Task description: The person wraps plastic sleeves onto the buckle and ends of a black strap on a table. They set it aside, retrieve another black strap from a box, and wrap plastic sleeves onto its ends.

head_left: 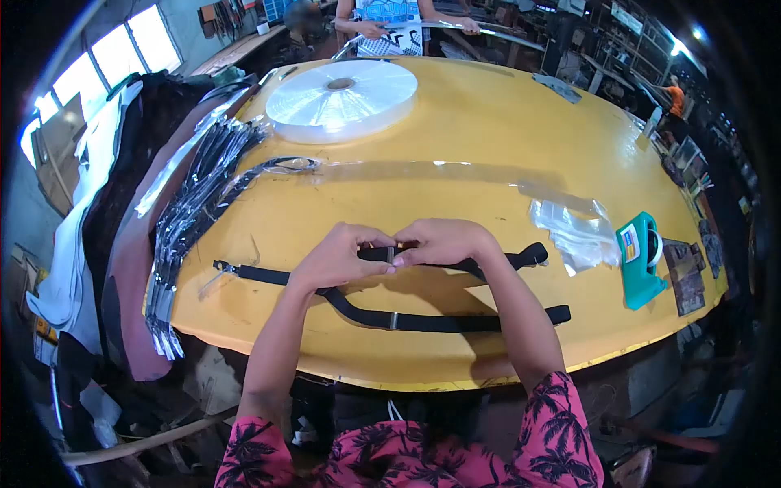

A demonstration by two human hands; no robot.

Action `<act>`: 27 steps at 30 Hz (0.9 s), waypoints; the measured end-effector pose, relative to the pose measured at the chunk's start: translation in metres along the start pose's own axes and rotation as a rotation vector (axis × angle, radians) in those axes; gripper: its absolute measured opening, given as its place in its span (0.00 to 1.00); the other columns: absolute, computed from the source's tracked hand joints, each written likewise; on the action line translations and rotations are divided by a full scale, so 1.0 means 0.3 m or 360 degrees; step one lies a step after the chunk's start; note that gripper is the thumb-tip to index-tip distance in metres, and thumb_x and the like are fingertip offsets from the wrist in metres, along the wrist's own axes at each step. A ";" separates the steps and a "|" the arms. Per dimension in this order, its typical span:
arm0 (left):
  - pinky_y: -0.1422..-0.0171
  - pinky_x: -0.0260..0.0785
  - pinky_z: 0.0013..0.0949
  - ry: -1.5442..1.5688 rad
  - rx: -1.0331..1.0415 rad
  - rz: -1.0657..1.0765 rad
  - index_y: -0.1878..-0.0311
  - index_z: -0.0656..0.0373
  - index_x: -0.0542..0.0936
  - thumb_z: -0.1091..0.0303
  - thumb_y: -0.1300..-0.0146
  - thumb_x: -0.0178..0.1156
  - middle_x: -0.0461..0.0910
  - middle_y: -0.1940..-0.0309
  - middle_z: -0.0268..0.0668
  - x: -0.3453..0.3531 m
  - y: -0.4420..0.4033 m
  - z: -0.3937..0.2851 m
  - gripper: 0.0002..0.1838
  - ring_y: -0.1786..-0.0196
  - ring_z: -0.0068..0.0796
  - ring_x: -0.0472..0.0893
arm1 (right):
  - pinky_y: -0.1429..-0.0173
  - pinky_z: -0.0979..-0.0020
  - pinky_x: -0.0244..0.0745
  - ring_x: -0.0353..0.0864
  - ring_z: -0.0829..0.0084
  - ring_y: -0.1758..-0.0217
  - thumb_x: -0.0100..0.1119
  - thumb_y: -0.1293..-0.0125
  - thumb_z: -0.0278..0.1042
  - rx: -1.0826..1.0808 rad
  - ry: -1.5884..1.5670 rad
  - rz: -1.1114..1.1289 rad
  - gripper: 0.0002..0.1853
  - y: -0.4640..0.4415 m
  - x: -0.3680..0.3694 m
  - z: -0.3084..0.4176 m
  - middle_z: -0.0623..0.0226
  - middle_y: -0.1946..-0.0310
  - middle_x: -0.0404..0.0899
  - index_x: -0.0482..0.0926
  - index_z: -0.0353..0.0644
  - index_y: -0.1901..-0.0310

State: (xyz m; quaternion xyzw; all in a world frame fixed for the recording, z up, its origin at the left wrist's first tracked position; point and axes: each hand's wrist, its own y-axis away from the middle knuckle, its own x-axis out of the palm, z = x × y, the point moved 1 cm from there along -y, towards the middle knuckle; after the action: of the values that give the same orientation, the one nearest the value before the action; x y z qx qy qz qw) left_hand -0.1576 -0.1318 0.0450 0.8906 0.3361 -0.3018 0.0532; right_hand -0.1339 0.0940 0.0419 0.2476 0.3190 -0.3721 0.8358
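Pink sleeves (561, 427) lie nearest, and before them a black strap (447, 324) rests on the yellow counter (455, 203), its lower length loose, perhaps to free both hands for the upper one. There the left hand (338, 254) and right hand (451, 239) pinch it at a small metal slider (390, 255), presumably to steady it. The strap looks flat and matte, a metal clip (225, 267) at its left end. Farther off lies a clear plastic roll (370, 96), another person (389, 15) beyond

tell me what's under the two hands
A black strap with a metal piece shows between the left hand and right hand, above a yellow table; whatever they cover cannot be seen.
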 end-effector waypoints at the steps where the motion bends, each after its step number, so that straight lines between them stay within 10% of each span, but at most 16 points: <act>1: 0.50 0.77 0.32 0.0111 0.0040 0.0012 0.49 0.64 0.86 0.63 0.37 0.74 0.89 0.62 0.40 -0.018 0.005 0.004 0.18 0.61 0.25 0.84 | 0.50 0.63 0.74 0.81 0.64 0.59 0.63 0.28 0.46 -0.0016 0.0008 -0.0011 0.21 -0.009 0.003 -0.016 0.55 0.60 0.85 0.82 0.34 0.48; 4: 0.51 0.77 0.30 0.0351 -0.0486 0.0146 0.44 0.63 0.84 0.60 0.26 0.64 0.89 0.62 0.37 -0.091 0.012 0.013 0.16 0.60 0.22 0.84 | 0.56 0.68 0.72 0.75 0.76 0.64 0.64 0.30 0.43 -0.0110 -0.0282 -0.0043 0.17 0.000 -0.007 -0.032 0.68 0.71 0.80 0.84 0.34 0.57; 13: 0.54 0.68 0.26 0.0079 -0.0381 0.0369 0.51 0.63 0.84 0.56 0.23 0.61 0.82 0.65 0.24 -0.147 0.105 0.190 0.17 0.60 0.14 0.74 | 0.64 0.71 0.72 0.76 0.79 0.73 0.64 0.30 0.37 0.0126 -0.0453 0.0037 0.11 -0.008 0.012 -0.087 0.73 0.74 0.82 0.85 0.36 0.61; 21: 0.59 0.69 0.33 -0.0422 -0.0459 -0.0253 0.56 0.65 0.84 0.57 0.26 0.62 0.77 0.75 0.39 -0.073 0.183 0.131 0.17 0.68 0.26 0.76 | 0.66 0.73 0.69 0.73 0.81 0.73 0.64 0.30 0.37 0.0100 -0.0356 -0.0005 0.11 -0.007 0.015 -0.085 0.75 0.76 0.79 0.84 0.38 0.65; 27: 0.56 0.73 0.35 -0.0186 -0.0338 -0.0082 0.52 0.63 0.85 0.56 0.28 0.66 0.84 0.68 0.41 -0.081 0.126 0.121 0.17 0.63 0.27 0.79 | 0.65 0.74 0.69 0.73 0.81 0.72 0.64 0.29 0.38 0.0008 -0.0398 0.0028 0.11 -0.014 0.020 -0.076 0.76 0.75 0.79 0.84 0.39 0.65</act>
State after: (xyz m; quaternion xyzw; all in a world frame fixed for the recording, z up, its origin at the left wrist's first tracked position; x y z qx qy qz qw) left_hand -0.1664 -0.1855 0.0255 0.8519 0.3852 -0.3171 0.1591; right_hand -0.1420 0.1037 0.0214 0.2042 0.2091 -0.3935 0.8717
